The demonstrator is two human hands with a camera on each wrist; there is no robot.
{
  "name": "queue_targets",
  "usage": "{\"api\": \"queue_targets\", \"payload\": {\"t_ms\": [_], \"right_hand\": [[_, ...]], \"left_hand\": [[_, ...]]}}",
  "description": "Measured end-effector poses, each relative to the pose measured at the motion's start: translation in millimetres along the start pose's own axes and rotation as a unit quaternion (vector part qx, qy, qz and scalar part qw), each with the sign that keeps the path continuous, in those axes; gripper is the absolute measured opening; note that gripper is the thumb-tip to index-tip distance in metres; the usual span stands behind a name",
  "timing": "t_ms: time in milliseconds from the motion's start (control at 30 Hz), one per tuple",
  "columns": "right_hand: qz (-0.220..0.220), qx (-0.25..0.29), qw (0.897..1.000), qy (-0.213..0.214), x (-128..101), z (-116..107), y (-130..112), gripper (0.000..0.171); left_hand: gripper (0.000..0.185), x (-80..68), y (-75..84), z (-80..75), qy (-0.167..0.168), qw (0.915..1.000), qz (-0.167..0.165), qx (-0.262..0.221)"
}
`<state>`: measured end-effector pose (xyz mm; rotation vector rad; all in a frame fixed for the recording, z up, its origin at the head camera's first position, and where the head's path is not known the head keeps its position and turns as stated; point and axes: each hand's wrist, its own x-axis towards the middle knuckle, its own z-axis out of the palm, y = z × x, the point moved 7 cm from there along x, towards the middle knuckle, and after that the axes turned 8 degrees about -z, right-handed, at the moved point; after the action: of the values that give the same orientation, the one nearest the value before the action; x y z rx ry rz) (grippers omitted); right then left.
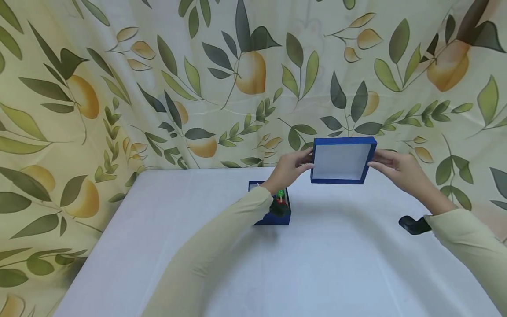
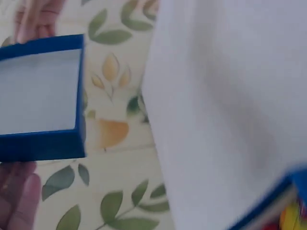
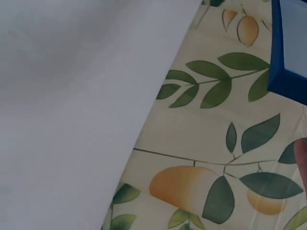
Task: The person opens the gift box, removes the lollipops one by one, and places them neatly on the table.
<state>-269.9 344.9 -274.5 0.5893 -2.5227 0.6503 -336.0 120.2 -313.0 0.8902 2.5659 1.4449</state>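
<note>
A blue box lid [image 1: 341,161] with a white inside is held up in the air above the far side of the table, its hollow side facing me. My left hand [image 1: 291,169] grips its left edge and my right hand [image 1: 392,165] grips its right edge. The lid [image 2: 41,98] fills the upper left of the left wrist view, and its corner [image 3: 288,48] shows at the top right of the right wrist view. Below my left forearm the open blue box [image 1: 273,210] sits on the table, with small green and red items inside.
The white table [image 1: 317,264] stretches toward me. A curtain [image 1: 158,88] printed with leaves and fruit hangs behind it and to both sides. A black object [image 1: 413,224] lies on the table by my right sleeve.
</note>
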Motion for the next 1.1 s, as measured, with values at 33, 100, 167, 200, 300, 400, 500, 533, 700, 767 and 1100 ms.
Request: {"api": "queue_targets", "payload": {"t_ms": [33,100,167,200,300,400,500,533,700,767,1100], "right_hand": [[0.028,0.018,0.999,-0.021,-1.7,1.9,7.1,0.039],[0.083,0.061,0.992,-0.068,-6.1,8.1,21.7,0.044],[0.130,0.102,0.979,-0.122,-12.4,17.2,35.8,0.050],[0.151,0.118,0.971,-0.143,-15.9,22.0,41.9,0.052],[0.212,0.162,0.945,-0.188,-27.3,37.9,60.6,0.059],[0.249,0.182,0.926,-0.216,-37.9,52.0,73.0,0.063],[0.270,0.192,0.913,-0.238,-46.5,64.7,81.6,0.063],[0.276,0.197,0.908,-0.244,-49.3,68.7,84.2,0.065],[0.293,0.203,0.897,-0.262,-59.8,85.6,95.0,0.067],[0.299,0.205,0.892,-0.270,-63.6,91.5,98.0,0.067],[0.319,0.184,0.889,-0.274,-77.7,105.3,104.1,0.053]], "left_hand": [[0.051,1.0,-2.4,4.2,-0.003,0.9992,-0.023,-0.034],[0.050,2.6,-9.0,13.7,-0.009,0.9933,-0.071,-0.091],[0.048,3.3,-14.9,24.9,-0.016,0.9835,-0.110,-0.142],[0.047,3.0,-17.4,30.4,-0.019,0.9785,-0.129,-0.160],[0.043,2.1,-25.0,46.3,-0.028,0.9639,-0.178,-0.196],[0.040,2.0,-34.5,61.7,-0.030,0.9560,-0.226,-0.185],[0.037,4.2,-44.5,76.2,-0.033,0.9552,-0.264,-0.130],[0.036,5.3,-47.5,80.5,-0.035,0.9554,-0.273,-0.109],[0.025,9.0,-58.8,94.9,-0.052,0.9568,-0.286,0.007],[0.020,9.5,-62.7,98.9,-0.059,0.9541,-0.288,0.058],[0.020,10.9,-69.0,116.9,-0.075,0.9357,-0.296,0.177]]}}
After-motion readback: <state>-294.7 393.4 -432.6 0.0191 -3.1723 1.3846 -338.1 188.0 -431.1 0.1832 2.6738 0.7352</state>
